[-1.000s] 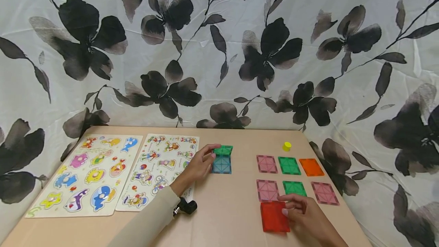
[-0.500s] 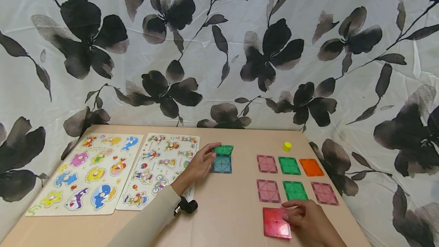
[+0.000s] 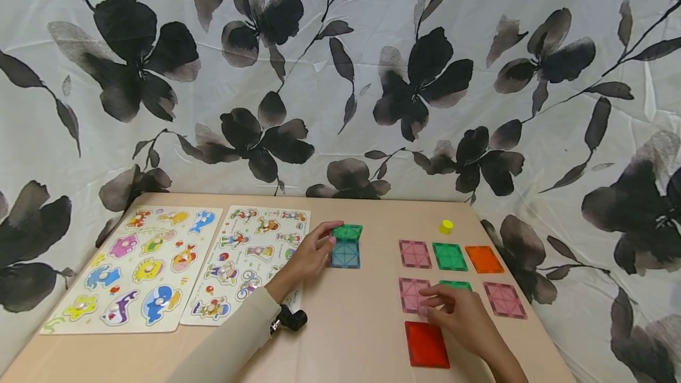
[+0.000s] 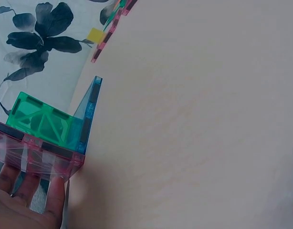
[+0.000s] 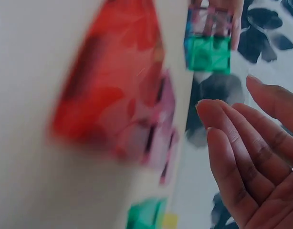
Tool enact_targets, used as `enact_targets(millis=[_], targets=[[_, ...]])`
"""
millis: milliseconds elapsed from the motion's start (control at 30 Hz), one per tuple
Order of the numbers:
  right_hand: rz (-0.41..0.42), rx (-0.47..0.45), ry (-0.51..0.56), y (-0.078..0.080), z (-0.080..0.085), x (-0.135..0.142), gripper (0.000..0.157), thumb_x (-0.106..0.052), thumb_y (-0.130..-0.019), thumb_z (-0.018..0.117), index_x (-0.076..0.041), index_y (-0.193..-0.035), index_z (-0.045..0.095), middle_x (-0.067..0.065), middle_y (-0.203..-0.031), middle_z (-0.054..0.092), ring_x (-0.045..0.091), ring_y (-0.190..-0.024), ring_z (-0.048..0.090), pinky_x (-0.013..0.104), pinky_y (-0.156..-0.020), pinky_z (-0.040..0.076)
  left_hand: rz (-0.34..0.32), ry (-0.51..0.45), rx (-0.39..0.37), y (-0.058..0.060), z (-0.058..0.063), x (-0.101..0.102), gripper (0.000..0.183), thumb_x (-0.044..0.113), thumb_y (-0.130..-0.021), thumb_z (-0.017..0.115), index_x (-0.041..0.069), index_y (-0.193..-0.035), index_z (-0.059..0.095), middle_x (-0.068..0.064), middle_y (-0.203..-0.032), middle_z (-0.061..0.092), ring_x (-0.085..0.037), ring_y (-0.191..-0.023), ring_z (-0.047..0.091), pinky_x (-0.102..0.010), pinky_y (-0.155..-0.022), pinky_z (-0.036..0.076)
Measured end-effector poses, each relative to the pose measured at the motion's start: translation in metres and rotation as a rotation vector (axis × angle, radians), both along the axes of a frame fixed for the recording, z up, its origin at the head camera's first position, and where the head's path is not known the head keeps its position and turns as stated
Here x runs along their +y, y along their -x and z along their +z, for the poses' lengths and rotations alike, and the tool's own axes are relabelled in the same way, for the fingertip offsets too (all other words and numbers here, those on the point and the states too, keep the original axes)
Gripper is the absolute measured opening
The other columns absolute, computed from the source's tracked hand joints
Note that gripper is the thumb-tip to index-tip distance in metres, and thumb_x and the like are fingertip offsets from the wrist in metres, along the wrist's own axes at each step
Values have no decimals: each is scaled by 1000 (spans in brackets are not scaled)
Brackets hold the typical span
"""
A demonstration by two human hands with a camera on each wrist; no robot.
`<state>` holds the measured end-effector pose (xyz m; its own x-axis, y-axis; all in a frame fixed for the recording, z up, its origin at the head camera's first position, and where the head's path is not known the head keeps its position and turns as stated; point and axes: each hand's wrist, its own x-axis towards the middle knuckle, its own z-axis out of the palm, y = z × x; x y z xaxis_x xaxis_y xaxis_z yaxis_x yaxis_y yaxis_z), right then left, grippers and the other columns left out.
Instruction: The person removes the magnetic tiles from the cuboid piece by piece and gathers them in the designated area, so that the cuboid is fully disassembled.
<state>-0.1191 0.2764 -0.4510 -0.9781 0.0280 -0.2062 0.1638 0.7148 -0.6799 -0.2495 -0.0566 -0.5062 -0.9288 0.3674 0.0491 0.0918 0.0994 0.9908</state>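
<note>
My left hand (image 3: 315,248) touches the left side of a small upright build of magnetic tiles. Its fingers lie straight along a pink tile (image 4: 39,153); a green tile (image 4: 39,119) and a blue tile (image 3: 344,255) form other walls of the build. Toward the near right, my right hand (image 3: 461,319) hovers with relaxed fingers and nothing in its grasp. A red square tile (image 3: 427,344) lies on the table just below that hand, apart from the fingers in the right wrist view. The hand partly covers a green tile (image 3: 455,284) and overlaps a pink tile (image 3: 412,295).
Behind these lie a pink tile (image 3: 415,253), a green tile (image 3: 450,256) and an orange tile (image 3: 483,259), with another pink tile (image 3: 504,299) at right. A small yellow cylinder (image 3: 446,227) stands farther back. Two picture boards (image 3: 130,270) cover the table's left side.
The right hand has let go of the red tile and lifted up and left from it. The red tile, tilted and shifting before, now lies still. The left hand stays at the build.
</note>
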Motion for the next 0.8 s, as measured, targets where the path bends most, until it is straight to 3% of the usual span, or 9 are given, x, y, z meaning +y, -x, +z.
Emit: enact_targets(millis=[200, 400, 533, 667, 800], targets=[[106, 103, 39, 21, 9, -34, 33, -17, -89, 87, -16, -122, 80, -4, -101, 81, 9, -84, 73, 24, -77, 66, 17, 10, 0, 1, -1, 0, 35, 20, -115, 48, 25, -148, 58, -8, -161, 51, -41, -157, 38, -67, -125, 32], [175, 248, 67, 50, 10, -61, 34, -12, -89, 86, -22, -121, 80, -6, -111, 81, 10, -94, 76, 26, -84, 65, 5, -14, 9, 0, -2, 0, 33, 21, -115, 47, 22, -146, 58, -7, -164, 48, -44, -157, 37, -67, -124, 32], [182, 313, 96, 70, 9, -73, 39, -13, -89, 87, -25, -125, 78, -4, -120, 79, 20, -106, 77, 36, -92, 66, 3, -11, 11, 0, -1, 0, 33, 20, -115, 47, 22, -146, 59, -6, -168, 43, -44, -158, 34, -69, -126, 29], [201, 352, 123, 93, 5, -84, 46, -12, -90, 85, -22, -134, 74, 4, -135, 74, 34, -119, 73, 50, -99, 63, 11, 3, 16, 0, -1, 0, 33, 21, -115, 47, 22, -146, 59, -4, -168, 42, -41, -160, 33, -71, -128, 24], [225, 381, 144, 116, -6, -92, 53, -5, -93, 81, -18, -143, 68, 10, -146, 67, 41, -128, 68, 55, -102, 61, 7, 2, 17, 0, -1, 0, 33, 21, -115, 46, 22, -146, 58, -5, -168, 42, -41, -160, 33, -71, -129, 22]])
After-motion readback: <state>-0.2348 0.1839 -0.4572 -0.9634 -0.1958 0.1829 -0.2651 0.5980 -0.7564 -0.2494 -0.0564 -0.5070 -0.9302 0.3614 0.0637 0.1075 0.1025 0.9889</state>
